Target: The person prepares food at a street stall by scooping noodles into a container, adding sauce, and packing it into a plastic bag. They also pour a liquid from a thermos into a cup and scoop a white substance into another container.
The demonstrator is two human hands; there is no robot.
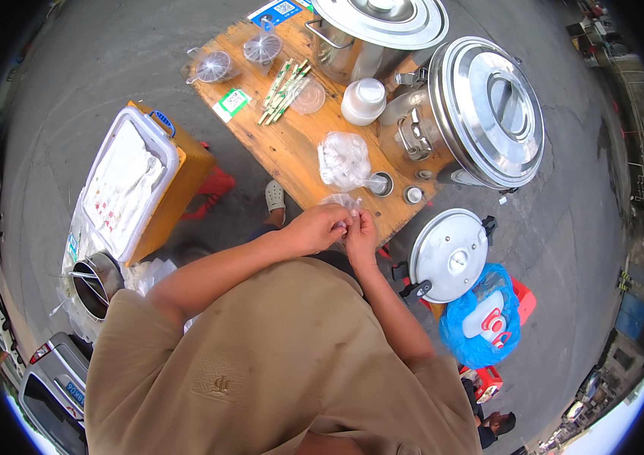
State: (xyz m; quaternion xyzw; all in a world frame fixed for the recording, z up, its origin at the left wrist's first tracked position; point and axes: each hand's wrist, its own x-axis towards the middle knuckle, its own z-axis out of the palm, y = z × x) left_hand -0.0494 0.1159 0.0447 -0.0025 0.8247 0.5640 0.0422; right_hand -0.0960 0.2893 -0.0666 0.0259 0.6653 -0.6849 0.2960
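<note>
My left hand [316,230] and my right hand [361,236] meet at the near edge of the wooden table [295,165]. Their fingertips pinch together on a clear plastic bag [343,200], part of which shows just beyond the fingers. What the bag contains is hidden. Right beyond it lies a larger tied clear bag [343,158] with whitish contents. Beside that bag stand an open metal cup [382,184] and two smaller tins. Farther off is a white plastic tub [364,101].
Two large steel pots [500,110] take up the table's right side. Wrapped straws [284,92] and bagged cups [263,48] lie at the far left. A yellow box [159,178] with a white lid stands left; a pressure cooker [449,254] and blue bag [458,330] stand right.
</note>
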